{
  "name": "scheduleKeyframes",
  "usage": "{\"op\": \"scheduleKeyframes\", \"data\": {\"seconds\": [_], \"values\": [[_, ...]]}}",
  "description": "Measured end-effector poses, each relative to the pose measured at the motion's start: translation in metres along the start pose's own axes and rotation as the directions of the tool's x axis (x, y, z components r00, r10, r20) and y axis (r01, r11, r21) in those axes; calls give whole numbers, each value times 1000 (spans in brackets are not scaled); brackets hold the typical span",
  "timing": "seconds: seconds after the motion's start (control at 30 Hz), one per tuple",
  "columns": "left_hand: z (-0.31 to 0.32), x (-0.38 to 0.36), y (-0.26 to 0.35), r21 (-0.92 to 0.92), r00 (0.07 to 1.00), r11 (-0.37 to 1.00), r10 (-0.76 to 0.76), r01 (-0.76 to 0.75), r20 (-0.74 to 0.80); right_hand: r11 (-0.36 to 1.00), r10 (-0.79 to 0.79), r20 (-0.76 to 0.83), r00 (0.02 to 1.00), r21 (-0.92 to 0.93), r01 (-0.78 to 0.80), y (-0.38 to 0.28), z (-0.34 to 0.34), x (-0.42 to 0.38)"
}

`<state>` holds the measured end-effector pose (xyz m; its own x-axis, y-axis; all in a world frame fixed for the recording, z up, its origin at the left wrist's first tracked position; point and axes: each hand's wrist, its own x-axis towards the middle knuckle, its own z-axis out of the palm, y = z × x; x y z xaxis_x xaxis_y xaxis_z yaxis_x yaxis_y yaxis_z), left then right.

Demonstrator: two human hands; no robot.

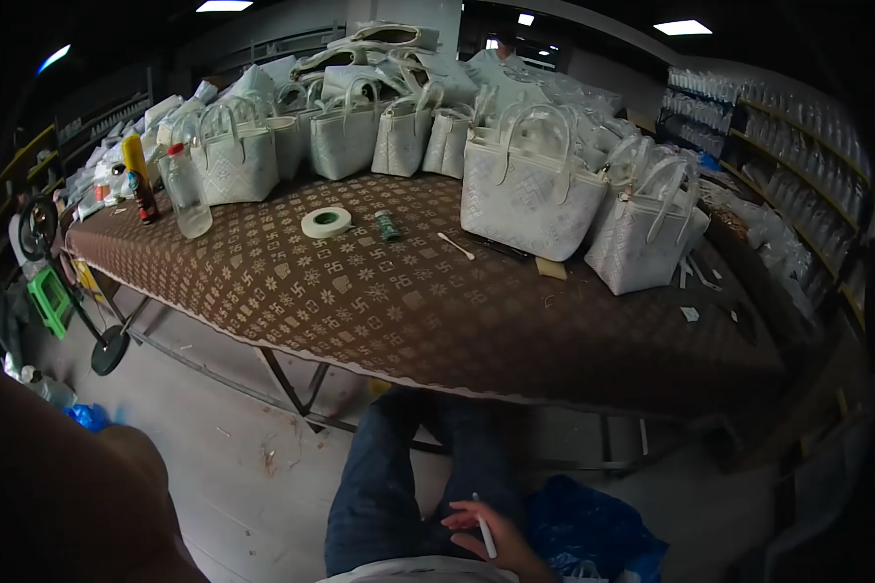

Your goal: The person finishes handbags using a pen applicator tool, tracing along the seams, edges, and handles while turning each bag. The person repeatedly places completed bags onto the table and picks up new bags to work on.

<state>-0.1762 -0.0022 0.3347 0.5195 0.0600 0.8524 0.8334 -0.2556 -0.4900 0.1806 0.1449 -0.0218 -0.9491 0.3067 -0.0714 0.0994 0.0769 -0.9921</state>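
My right hand [501,536] is low in the head view, above my lap, with a slim white pen-like stick [484,528] held between its fingers. Its fingers are partly curled, and I cannot make out the stick's exact kind. At the lower left a large, dark part of my left arm [78,476] comes close to the camera; the left hand itself is out of sight. Nearest on the table in front of me are a white handbag [530,194], a smaller white handbag [642,238], a cotton swab [456,245] and a roll of white tape [327,222].
A brown patterned cloth [360,301] covers the table. On it stand a clear bottle with a red cap [187,194], a small green bottle [387,225] and several more white bags. A blue plastic bag [593,530] lies at my right; a pedestal fan [109,350] stands left.
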Motion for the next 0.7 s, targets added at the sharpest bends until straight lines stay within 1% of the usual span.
{"op": "scheduleKeyframes", "data": {"seconds": [0.1, 0.23, 0.3, 0.4, 0.47, 0.53, 0.6, 0.7], "values": [[-14, 9, -7, 15, 998, 998, 67, -67, 16, 1000, -26, 25, 999, -14, 26, -6, 0, -2], [-5, 13, -12, 11, 991, 992, 129, -129, -38, 996, -21, 0, 1000, -83, 21, -7, -1, -1], [-8, 15, -12, 14, 988, 988, 151, -151, -34, 996, -19, 12, 1000, -92, 20, -5, -1, 1], [-2, 11, -7, -17, 987, 988, 156, -157, -44, 995, -13, -5, 1000, -96, 13, 9, -3, 1], [7, 11, -4, -55, 986, 985, 159, -162, -57, 994, -88, 0, 996, -58, 88, 16, 3, 1], [13, 10, 1, -74, 985, 984, 158, -163, -68, 995, -78, 5, 997, -61, 78, 6, -1, 8], [27, 4, 9, -140, 989, 980, 133, -141, -66, 999, -36, -12, 999, -28, 35, 8, 6, -9], [43, 22, -7, -173, 976, 961, 208, -217, -69, 994, -97, -5, 995, -56, 97, 16, -6, 8]]}}
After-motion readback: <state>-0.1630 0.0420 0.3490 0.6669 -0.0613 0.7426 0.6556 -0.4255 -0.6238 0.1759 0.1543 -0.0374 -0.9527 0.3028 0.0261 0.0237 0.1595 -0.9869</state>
